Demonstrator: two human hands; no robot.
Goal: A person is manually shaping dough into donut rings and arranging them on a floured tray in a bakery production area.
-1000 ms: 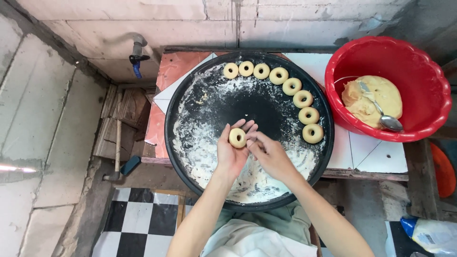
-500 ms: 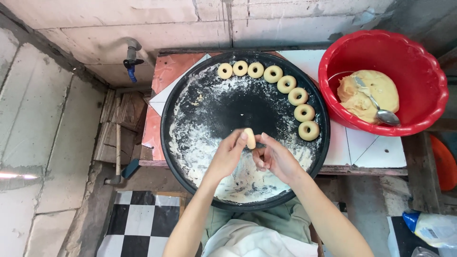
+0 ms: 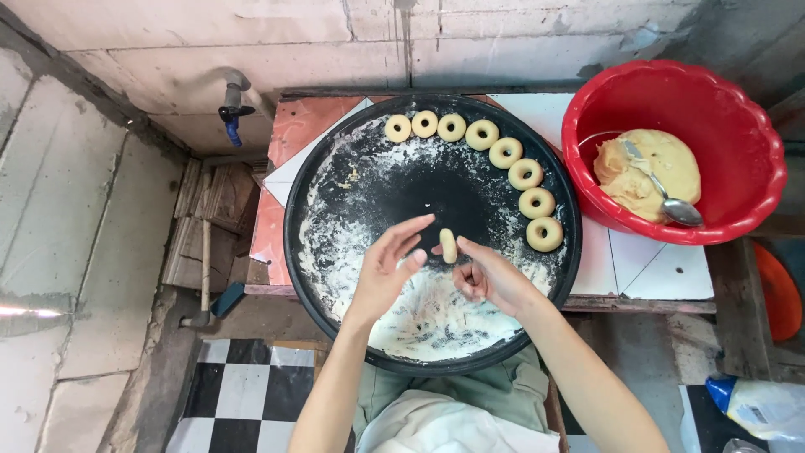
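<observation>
far left, grey concrete floor, then a tap w/ blue handle (image 3: 232,110) on the wall and a hammer (image 3: 204,277) standing by the wood slats. checkered floor tiles (image 3: 231,386) below. now the big round black tray (image 3: 314,285), dusted w/ flour (image 3: 436,315), sitting on a tiled table (image 3: 662,273). left hand (image 3: 387,267) is up over the tray's middle, fingers spread and loosely curved, thumb tip close beside the dough piece (image 3: 449,246), can't tell if it's touching. dough piece is small, pale, held on edge above the tray, not lying on it. right hand (image 3: 495,278) just beside, thumb & forefinger pinching the lower end of the dough piece, other fingers curled in. along the tray's top and right rim, a curved row of eight dough rings (image 3: 506,153), close to each other. far right, red bowl (image 3: 759,147) on the table, touching the tray's edge, w/ a lump of dough (image 3: 646,172) and a metal spoon (image 3: 662,197) lying in it. bottom right corner, a plastic bottle w/ blue cap (image 3: 759,407).
</observation>
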